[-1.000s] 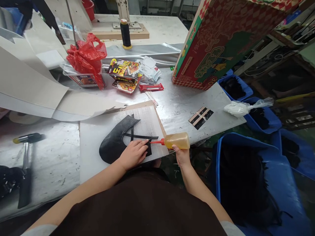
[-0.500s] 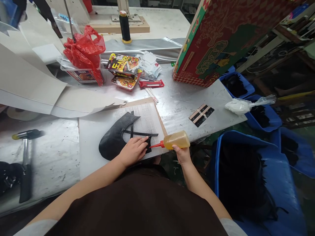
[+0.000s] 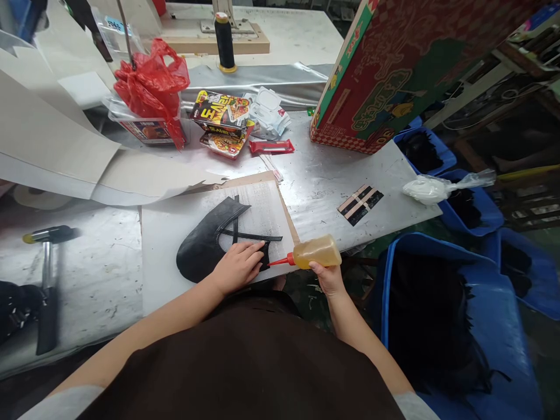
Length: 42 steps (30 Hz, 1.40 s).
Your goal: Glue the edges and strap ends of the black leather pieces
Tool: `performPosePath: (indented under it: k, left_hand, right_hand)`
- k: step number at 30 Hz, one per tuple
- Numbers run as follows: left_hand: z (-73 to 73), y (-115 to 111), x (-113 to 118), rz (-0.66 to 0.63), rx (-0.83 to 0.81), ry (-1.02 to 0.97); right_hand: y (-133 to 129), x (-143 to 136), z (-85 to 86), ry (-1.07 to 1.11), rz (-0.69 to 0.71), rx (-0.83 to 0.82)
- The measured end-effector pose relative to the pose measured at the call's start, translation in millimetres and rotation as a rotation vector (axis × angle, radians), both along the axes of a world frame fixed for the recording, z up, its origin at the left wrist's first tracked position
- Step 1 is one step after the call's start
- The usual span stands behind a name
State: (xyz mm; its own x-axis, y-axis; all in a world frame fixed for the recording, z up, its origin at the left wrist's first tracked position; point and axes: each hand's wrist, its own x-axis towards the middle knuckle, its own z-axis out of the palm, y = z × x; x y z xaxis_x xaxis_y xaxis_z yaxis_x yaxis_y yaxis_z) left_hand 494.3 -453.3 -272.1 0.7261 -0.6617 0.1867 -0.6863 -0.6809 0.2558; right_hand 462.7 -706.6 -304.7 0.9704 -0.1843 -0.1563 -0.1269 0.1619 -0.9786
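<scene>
A black leather piece (image 3: pixel 199 248) with thin crossed straps lies on a white board (image 3: pixel 160 286) on the metal table. My left hand (image 3: pixel 238 266) rests flat on its right part, fingers stretched toward the right end and pressing it down. In my right hand (image 3: pixel 328 277) is a bottle of yellowish liquid (image 3: pixel 317 252), held on its side. Its thin red nozzle (image 3: pixel 282 260) points left, with the tip at the right edge of the black piece, close to my left fingertips. Most fingers of my right hand are hidden behind the bottle.
A hammer (image 3: pixel 47 291) lies at the left. Behind the board are food boxes (image 3: pixel 223 114), a red bag (image 3: pixel 151 79) and a thread spool (image 3: pixel 224 44). A tall carton (image 3: pixel 371 81) stands at the back right. Blue bins (image 3: pixel 503 326) with black pieces stand at the right.
The view has shifted slightly. My right hand and the bottle have moved a little to the right, the nozzle tip staying at the black piece's edge. My left hand has stayed in place on the piece.
</scene>
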Motion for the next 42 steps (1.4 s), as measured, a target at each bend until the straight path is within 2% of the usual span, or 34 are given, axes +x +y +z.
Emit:
performPosePath:
  k: [15,18,21,23,25,28,29,31,33,36,39,42]
  left_hand:
    - [1.2,0,1,-0.006,-0.019,-0.025]
    - [1.7,1,-2,0.007,-0.049,-0.022]
    - [10.0,4,0,0.002,-0.101,0.011]
    - [18.5,10,7,0.051,-0.137,0.064]
    - [25.1,18,21,0.227,-0.183,0.071]
    - [24.6,33,47,0.597,-0.228,0.0]
    - [21.4,37,54,0.683,-0.22,-0.014]
    - [12.3,43,63,0.773,-0.185,-0.032]
    - [3.1,46,64,0.775,-0.166,-0.048]
    - [-5.4,47,58,0.689,-0.194,-0.059]
    - [-7.3,48,53,0.607,-0.224,-0.066]
    - [-7.1,47,52,0.605,-0.23,-0.076]
  right_hand:
    - [8,16,6.4,-0.032,-0.043,0.005]
    - [11,18,11.9,-0.045,-0.104,0.029]
    - [11,23,21.9,-0.054,-0.205,0.111]
    - [9,29,27.7,-0.034,-0.243,0.216]
    - [6,40,31.4,0.007,-0.243,0.32]
    - [8,63,35.4,0.063,-0.155,0.412]
    - [12,73,37.2,0.07,-0.112,0.417]
    - [21,94,41.8,0.062,-0.038,0.392]
    - [34,118,47.0,0.039,0.024,0.339]
    - [55,153,52.4,0.015,0.145,0.272]
    - [74,185,51.6,-0.006,0.278,0.215]
    - [92,212,44.3,-0.016,0.388,0.162]
